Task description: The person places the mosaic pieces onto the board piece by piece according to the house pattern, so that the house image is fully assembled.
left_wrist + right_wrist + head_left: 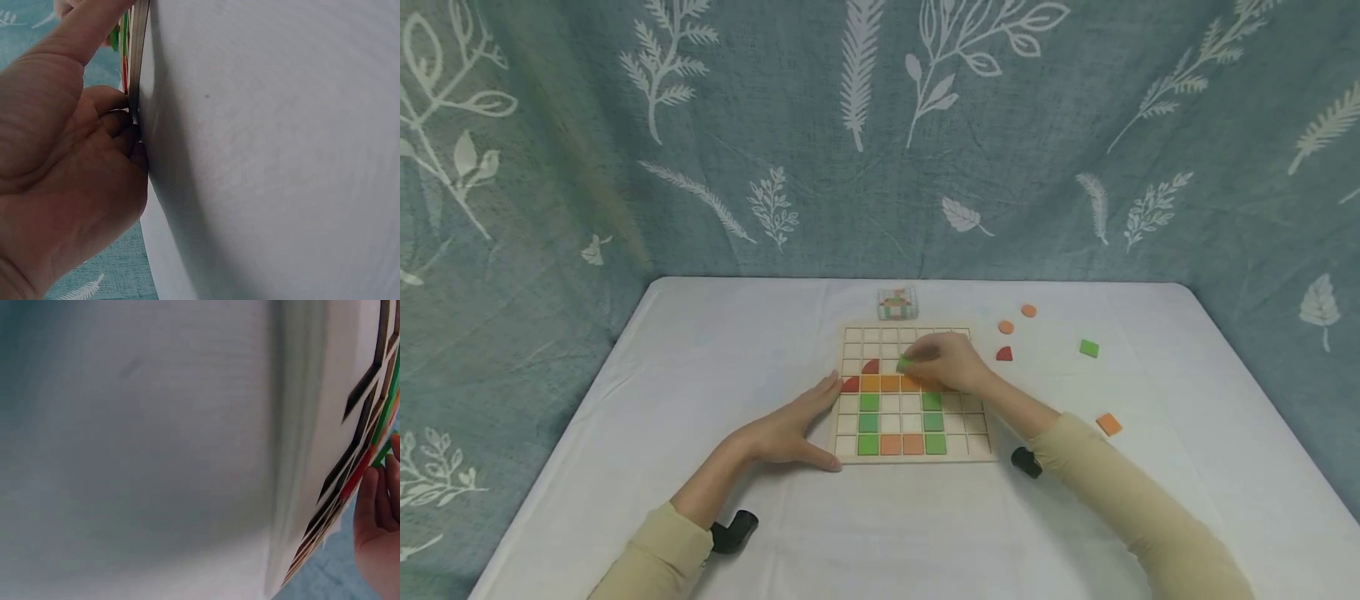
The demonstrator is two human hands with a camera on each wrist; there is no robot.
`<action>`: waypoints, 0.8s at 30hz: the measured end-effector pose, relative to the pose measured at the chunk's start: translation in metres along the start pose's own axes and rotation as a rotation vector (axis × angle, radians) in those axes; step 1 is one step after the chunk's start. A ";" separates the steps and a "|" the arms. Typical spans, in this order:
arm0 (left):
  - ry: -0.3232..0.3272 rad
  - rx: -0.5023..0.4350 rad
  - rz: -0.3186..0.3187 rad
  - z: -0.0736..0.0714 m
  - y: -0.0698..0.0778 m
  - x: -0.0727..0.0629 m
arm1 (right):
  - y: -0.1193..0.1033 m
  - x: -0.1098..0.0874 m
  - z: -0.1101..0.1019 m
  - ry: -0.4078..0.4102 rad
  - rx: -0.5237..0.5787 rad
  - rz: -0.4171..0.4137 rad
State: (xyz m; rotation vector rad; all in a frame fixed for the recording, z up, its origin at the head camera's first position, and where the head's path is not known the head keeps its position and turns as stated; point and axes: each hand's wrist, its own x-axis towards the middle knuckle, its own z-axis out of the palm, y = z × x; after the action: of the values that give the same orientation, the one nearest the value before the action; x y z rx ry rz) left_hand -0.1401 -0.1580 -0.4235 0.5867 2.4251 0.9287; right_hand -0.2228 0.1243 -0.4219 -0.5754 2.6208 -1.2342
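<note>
A wooden grid board [900, 414] lies flat on the table, with red quarter-circle pieces and orange and green square tiles set in some of its cells. Over its middle, my right hand [951, 358] pinches a green tile [903, 365] between thumb and fingertips, just above the orange row. The right wrist view catches this green tile [382, 452] at the fingertips, close to the board's surface. My left hand [790, 429] rests along the left side of the board, fingers extended at the edge and thumb by the near left corner. The right hand hides several cells.
Behind the board stands a small clear box [897, 304] with a coloured pattern. Right of the board lie two orange discs [1006, 327], a red quarter-circle [1004, 354], a green tile [1089, 348] and an orange tile [1108, 424]. A leaf-print curtain [880, 192] hangs behind the white table.
</note>
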 end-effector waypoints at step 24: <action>-0.006 -0.005 -0.007 -0.002 -0.001 0.001 | -0.003 -0.003 0.001 -0.002 -0.006 -0.042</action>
State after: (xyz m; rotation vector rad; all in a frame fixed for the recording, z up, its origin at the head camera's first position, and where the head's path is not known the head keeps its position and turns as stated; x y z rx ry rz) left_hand -0.1420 -0.1591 -0.4233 0.5784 2.4175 0.9293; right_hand -0.2188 0.1233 -0.4199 -0.6353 2.6248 -1.2379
